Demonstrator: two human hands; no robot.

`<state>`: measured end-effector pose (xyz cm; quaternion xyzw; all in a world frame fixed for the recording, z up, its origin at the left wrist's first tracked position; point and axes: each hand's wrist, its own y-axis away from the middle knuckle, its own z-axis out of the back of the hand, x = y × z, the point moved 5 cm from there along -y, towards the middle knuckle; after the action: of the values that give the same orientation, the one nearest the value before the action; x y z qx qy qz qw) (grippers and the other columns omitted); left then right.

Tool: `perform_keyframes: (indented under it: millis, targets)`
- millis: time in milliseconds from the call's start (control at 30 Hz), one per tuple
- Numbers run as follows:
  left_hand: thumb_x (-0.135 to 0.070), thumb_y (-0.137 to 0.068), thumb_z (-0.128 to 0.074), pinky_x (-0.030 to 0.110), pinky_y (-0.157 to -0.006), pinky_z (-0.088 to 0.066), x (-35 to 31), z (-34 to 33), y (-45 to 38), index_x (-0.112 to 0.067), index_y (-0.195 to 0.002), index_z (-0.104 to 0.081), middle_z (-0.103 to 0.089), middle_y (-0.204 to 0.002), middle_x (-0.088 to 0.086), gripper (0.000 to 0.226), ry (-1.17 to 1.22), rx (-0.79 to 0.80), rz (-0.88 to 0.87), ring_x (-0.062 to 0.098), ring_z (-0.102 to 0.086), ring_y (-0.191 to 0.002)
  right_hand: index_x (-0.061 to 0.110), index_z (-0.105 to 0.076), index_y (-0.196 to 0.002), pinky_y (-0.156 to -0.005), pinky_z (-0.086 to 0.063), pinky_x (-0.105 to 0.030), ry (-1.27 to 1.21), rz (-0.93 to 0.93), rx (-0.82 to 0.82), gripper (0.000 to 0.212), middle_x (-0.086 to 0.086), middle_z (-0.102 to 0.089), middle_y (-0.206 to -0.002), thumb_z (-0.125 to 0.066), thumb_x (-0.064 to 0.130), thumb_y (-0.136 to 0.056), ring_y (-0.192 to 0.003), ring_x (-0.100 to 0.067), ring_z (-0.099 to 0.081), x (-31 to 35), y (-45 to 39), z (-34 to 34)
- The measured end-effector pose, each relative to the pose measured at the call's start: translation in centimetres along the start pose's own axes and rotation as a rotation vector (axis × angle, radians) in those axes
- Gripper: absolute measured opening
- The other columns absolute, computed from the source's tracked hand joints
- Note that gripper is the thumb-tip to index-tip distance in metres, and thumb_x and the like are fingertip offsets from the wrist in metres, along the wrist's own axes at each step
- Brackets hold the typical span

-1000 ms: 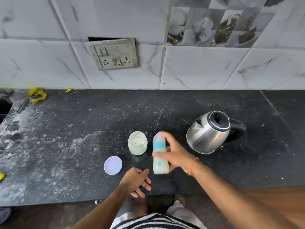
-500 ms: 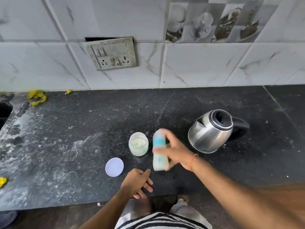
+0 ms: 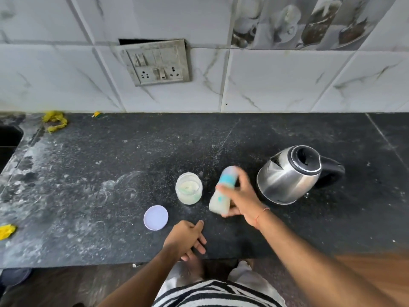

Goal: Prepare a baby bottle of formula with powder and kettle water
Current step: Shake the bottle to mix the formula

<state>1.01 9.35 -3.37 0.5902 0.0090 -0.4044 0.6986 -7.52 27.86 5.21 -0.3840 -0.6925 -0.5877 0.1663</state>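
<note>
The baby bottle (image 3: 223, 191) sits in the right hand (image 3: 240, 197), lifted off the black countertop (image 3: 88, 185) between the powder jar (image 3: 188, 188) and the kettle (image 3: 290, 173); it tilts with its capped top away from the person and its base toward them, and it is blurred; the fingers wrap round its body, thumb under the base end, pressed firmly against the plastic. Milky contents show in the lower part and a blue collar closes the top, so I judge the step in hand to be the shaking that mixes powder and water; the filling seems done. The left hand (image 3: 187, 239) rests at the counter's front edge, holding nothing, fingers loosely curled and slightly apart. The next move probably calls for a grip that stays tight while the bottle swings, then setting it upright on bare counter clear of the open jar; after that the lilac lid (image 3: 156, 217), lying flat just left of the jar and apart from it, likely goes back on. Counted: one bottle; one jar, open, with pale powder inside; one loose lid; one steel kettle with a black handle, lid open; one switch-and-socket plate (image 3: 158, 62) on the tiled wall; three yellow scraps at the counter's left, the largest (image 3: 54, 120) near the wall.
</note>
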Motion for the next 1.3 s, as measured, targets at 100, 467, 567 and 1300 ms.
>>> perform_keyframes:
  millis: [100, 467, 567, 1300]
  targets:
    - [-0.059, -0.112, -0.038, 0.026, -0.048, -0.049, 0.2, 0.3, 0.0, -0.01, -0.091, -0.081, -0.085, -0.08, 0.007, 0.068, -0.001, 0.0, 0.019, 0.025, -0.07, -0.048, 0.056, -0.051, -0.137, -0.063, -0.068, -0.059, 0.177, 0.004, 0.014, 0.07, -0.01, -0.071, -0.124, -0.092, 0.03, -0.086, -0.105, -0.03, -0.078, -0.7, 0.0, 0.1]
    - [-0.057, -0.111, -0.038, 0.026, -0.05, -0.051, 0.0, 0.3, 0.2, -0.007, -0.095, -0.081, -0.084, -0.078, 0.005, 0.068, -0.017, -0.006, -0.004, 0.027, -0.072, -0.051, 0.053, -0.045, -0.137, -0.068, -0.068, -0.062, 0.111, 0.156, -0.175, 0.065, -0.007, -0.06, -0.139, -0.086, 0.028, -0.093, -0.116, -0.032, -0.072, -1.5, -1.0, 1.2]
    - [-0.058, -0.112, -0.037, 0.026, -0.05, -0.052, 0.4, 0.3, 0.2, -0.008, -0.095, -0.081, -0.084, -0.077, 0.004, 0.068, -0.021, -0.013, -0.006, 0.027, -0.072, -0.052, 0.06, -0.049, -0.136, -0.065, -0.068, -0.059, 0.208, 0.003, 0.012, 0.071, -0.006, -0.067, -0.128, -0.09, 0.029, -0.087, -0.111, -0.027, -0.074, -2.8, 0.2, -0.2]
    - [-0.034, -0.108, -0.062, 0.033, -0.059, -0.058, 1.0, 0.9, 0.4, -0.025, -0.109, -0.075, -0.086, -0.095, -0.007, 0.016, -0.091, 0.057, -0.315, 0.013, -0.068, -0.058, 0.047, -0.051, -0.136, -0.072, -0.069, -0.056, 0.592, 0.0, 0.114, 0.06, -0.013, -0.074, -0.123, -0.088, 0.044, -0.089, -0.092, -0.032, -0.083, -2.8, 2.4, -0.8]
